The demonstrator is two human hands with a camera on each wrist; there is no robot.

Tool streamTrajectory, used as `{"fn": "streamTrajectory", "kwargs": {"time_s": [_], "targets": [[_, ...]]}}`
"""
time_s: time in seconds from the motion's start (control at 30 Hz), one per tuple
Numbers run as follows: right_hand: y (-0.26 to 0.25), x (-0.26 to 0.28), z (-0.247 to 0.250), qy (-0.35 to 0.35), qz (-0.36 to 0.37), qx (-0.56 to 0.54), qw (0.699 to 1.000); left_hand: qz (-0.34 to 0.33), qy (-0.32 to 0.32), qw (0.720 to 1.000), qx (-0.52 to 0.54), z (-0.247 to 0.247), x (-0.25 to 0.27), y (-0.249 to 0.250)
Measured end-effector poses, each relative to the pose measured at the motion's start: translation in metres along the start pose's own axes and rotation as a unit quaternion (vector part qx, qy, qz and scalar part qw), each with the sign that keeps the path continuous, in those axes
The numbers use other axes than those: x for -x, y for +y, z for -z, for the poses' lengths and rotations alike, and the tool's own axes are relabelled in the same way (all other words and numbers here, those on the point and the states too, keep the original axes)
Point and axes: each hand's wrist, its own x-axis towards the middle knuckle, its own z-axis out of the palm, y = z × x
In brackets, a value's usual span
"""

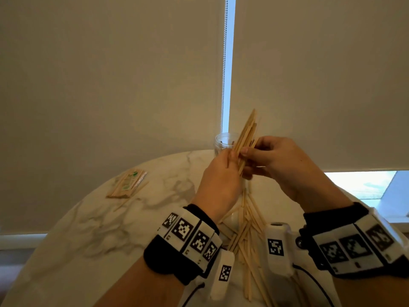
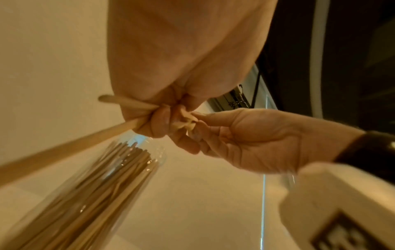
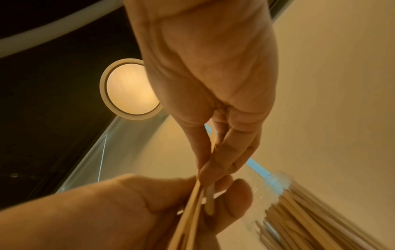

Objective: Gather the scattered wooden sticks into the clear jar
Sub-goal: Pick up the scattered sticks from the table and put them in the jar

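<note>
Both hands are raised above the marble table (image 1: 110,229), sharing one bundle of wooden sticks (image 1: 246,138) that points up and away. My left hand (image 1: 230,159) grips the bundle's lower part; its fingers (image 2: 158,123) curl round the sticks (image 2: 119,125). My right hand (image 1: 245,151) pinches the same sticks (image 3: 210,199) from the right. Just behind the hands stands the clear jar (image 1: 222,142), and in the left wrist view the jar (image 2: 102,186) holds several sticks. A loose pile of sticks (image 1: 247,240) lies on the table beneath my wrists.
A wrapped packet of sticks (image 1: 127,185) lies at the table's left, one stray stick beside it. Drawn roller blinds (image 1: 110,85) with a bead chain (image 1: 224,63) hang right behind the table. A round ceiling lamp (image 3: 128,89) shows overhead.
</note>
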Motion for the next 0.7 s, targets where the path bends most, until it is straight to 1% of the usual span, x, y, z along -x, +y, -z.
{"fn": "streamTrajectory", "kwargs": {"time_s": [0.07, 0.17, 0.23, 0.3, 0.33, 0.4, 0.47, 0.5, 0.6, 0.7], "targets": [[-0.001, -0.001, 0.003, 0.01, 0.012, 0.006, 1.0, -0.019, -0.018, 0.999, 0.019, -0.005, 0.002, 0.001], [-0.001, -0.002, 0.008, 0.011, 0.025, 0.002, 1.0, -0.017, -0.038, 0.998, 0.045, -0.01, 0.0, 0.003], [-0.004, -0.003, 0.014, 0.012, 0.039, 0.054, 0.998, 0.006, -0.072, 0.991, 0.112, -0.01, 0.0, 0.006], [-0.008, -0.001, 0.023, 0.004, 0.049, 0.125, 0.991, 0.033, -0.112, 0.974, 0.195, -0.009, 0.002, 0.011], [-0.011, 0.0, 0.028, -0.01, 0.046, 0.134, 0.99, 0.038, -0.124, 0.968, 0.215, -0.009, 0.003, 0.012], [-0.017, 0.003, 0.036, -0.04, 0.028, 0.076, 0.996, 0.045, -0.154, 0.959, 0.234, -0.008, 0.004, 0.015], [-0.022, 0.005, 0.041, -0.054, 0.022, -0.008, 0.998, 0.064, -0.197, 0.941, 0.267, -0.007, 0.005, 0.019], [-0.024, 0.006, 0.043, -0.056, 0.028, -0.029, 0.998, 0.077, -0.218, 0.931, 0.284, -0.007, 0.006, 0.021], [-0.028, 0.01, 0.038, -0.065, 0.063, -0.021, 0.996, 0.103, -0.252, 0.91, 0.313, -0.004, 0.005, 0.023], [-0.03, 0.013, 0.031, -0.073, 0.102, 0.03, 0.992, 0.079, -0.238, 0.917, 0.311, -0.001, 0.006, 0.023]]}}
